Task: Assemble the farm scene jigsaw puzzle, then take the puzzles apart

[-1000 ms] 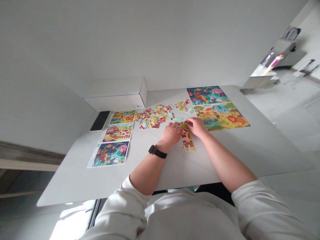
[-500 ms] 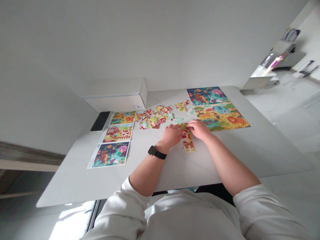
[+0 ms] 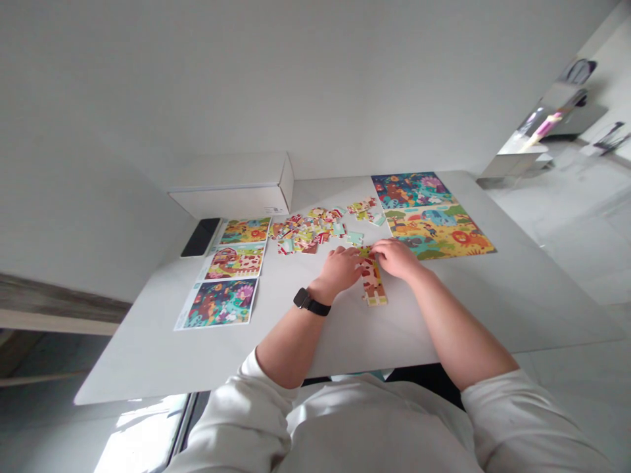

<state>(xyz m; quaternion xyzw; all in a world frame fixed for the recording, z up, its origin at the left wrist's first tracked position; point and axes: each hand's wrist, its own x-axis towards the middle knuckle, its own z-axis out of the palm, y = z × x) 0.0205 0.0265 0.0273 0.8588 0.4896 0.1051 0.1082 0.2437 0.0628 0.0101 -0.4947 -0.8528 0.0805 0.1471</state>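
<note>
A narrow joined strip of jigsaw puzzle [image 3: 374, 284] with a brown-and-white cow pattern lies in front of me. My left hand [image 3: 342, 268], a black watch on its wrist, is closed along the strip's upper left edge with curled fingers. At the top right, my right hand [image 3: 396, 257] pinches a green-yellow puzzle piece [image 3: 365, 251] at the strip's upper end. The fingers partly cover that piece. Just beyond the hands sits a loose pale-green puzzle piece [image 3: 355, 238]. A pile of loose puzzle pieces [image 3: 308, 230] spreads to the left, and a smaller cluster [image 3: 362, 209] lies farther back.
Two finished puzzle pictures [image 3: 441, 230] lie at the right on the white table [image 3: 296, 348]. Three printed picture sheets [image 3: 234, 261] and a dark phone [image 3: 200, 238] are on the left. A white box [image 3: 229, 200] stands against the wall.
The strip's upper pieces look pressed closer in line, with both hands shifted very slightly. The whole view has moved a little; the loose pieces stay where they were.
</note>
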